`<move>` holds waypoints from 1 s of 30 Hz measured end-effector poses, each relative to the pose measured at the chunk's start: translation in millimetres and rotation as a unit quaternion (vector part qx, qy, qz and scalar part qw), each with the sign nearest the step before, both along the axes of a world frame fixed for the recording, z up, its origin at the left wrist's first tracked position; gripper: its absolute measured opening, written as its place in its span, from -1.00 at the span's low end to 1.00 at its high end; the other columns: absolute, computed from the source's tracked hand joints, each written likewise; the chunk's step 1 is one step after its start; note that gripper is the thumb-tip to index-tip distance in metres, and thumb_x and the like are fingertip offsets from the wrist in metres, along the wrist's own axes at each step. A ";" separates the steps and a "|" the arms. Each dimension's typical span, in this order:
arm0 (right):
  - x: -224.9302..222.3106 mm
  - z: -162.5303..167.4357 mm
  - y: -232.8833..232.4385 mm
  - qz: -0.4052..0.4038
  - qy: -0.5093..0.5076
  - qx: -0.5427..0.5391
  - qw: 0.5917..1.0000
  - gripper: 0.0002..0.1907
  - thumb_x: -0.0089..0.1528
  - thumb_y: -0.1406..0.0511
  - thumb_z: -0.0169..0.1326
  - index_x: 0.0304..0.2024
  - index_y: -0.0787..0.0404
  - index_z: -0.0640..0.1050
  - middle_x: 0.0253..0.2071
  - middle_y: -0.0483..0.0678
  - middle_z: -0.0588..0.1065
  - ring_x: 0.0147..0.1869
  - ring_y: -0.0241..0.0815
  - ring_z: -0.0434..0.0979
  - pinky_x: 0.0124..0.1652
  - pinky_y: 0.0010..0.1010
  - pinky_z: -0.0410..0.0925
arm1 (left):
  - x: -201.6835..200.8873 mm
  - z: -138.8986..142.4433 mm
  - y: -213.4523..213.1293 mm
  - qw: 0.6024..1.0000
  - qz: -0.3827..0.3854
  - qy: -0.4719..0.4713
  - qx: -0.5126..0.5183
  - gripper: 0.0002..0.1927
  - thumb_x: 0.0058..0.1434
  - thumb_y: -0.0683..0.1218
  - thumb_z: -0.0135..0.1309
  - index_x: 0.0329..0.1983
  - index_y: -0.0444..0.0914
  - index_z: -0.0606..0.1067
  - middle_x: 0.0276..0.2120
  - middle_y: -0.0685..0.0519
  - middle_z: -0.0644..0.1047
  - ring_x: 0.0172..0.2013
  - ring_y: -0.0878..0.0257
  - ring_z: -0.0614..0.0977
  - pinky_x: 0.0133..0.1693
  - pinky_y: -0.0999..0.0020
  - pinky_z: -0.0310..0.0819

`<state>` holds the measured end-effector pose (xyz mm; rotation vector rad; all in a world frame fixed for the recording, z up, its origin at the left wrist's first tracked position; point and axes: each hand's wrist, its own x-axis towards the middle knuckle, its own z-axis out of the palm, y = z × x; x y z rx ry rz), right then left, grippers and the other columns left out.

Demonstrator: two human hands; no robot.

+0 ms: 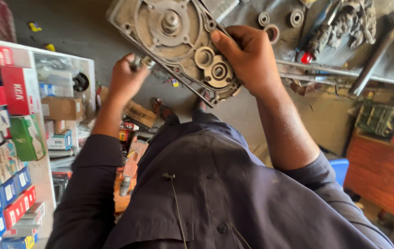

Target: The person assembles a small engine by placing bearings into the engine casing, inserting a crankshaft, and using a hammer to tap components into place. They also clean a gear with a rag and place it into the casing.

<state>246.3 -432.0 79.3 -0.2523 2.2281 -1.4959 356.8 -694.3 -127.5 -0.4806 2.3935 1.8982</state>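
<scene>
The right hand (247, 57) grips the metal casing (174, 39) at its lower-right edge, its long axis running up-left, while the left hand (125, 78), closed on a small metal part (144, 61), sits just beside the casing's left rim.

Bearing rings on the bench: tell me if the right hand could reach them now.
Probably not right away: the right hand grips the metal gearbox cover. The bearing rings lie uncovered just beyond it.

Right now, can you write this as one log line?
right hand: grips metal housing cover | left hand: holds small metal part beside it
</scene>
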 end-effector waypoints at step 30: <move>170.7 35.9 -87.3 0.365 0.292 -0.218 0.857 -0.58 0.32 0.10 0.03 0.18 0.09 0.43 0.22 -0.11 0.44 0.23 -0.15 0.55 0.06 -0.43 0.50 | -141.5 148.4 -97.3 0.865 -0.238 -0.262 -0.355 -0.41 0.12 0.03 0.31 0.16 -0.29 0.44 -0.02 -0.17 0.60 -0.07 -0.09 0.65 -0.06 0.10 0.57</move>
